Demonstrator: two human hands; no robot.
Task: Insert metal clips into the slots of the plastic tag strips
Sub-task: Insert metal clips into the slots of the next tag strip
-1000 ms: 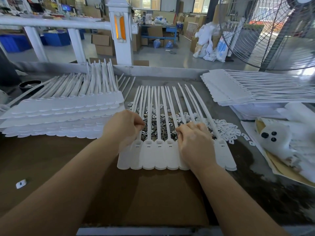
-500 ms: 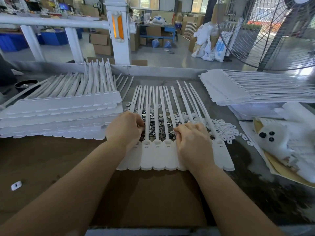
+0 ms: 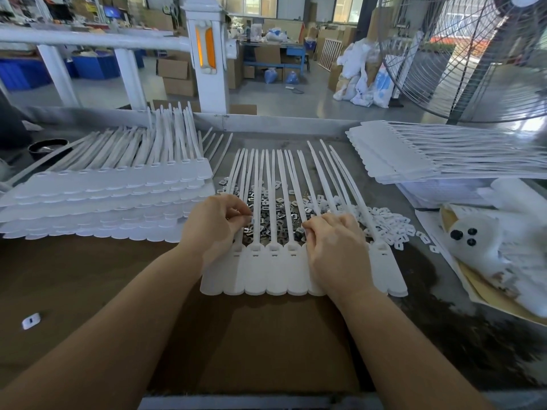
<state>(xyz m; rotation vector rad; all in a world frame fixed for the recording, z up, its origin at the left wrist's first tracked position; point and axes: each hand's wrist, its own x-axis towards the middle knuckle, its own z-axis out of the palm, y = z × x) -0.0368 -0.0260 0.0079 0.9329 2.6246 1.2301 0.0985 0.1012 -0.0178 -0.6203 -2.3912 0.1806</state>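
Nearest me, a brown board [image 3: 266, 335] covers the front of the bench [image 3: 296, 137], with one stray white piece [image 3: 30, 320] lying off to its left. On the board's far edge sits the strip of tags [image 3: 275, 270] being worked on, its flat ends toward the person and its long tails fanned away.

The left hand [image 3: 217, 224] has its fingers curled, pinching what looks like a single metal clip near the left end of the strip, though it is too small to be sure. The right hand [image 3: 334, 241] rests on the right part of the strip with fingers bent, and I cannot tell whether it has anything in its grip.

The slots I can see between the hands look unfilled, so this strip seems barely begun. Just behind, the loose pile of metal clips [image 3: 272, 214] lies under the tails, with white plastic pieces [image 3: 387, 223] spilling to the right.

Farther back, a stack of strips [image 3: 112, 199] sits on the left and another stack [image 3: 414, 155] on the right; which are done I cannot judge.
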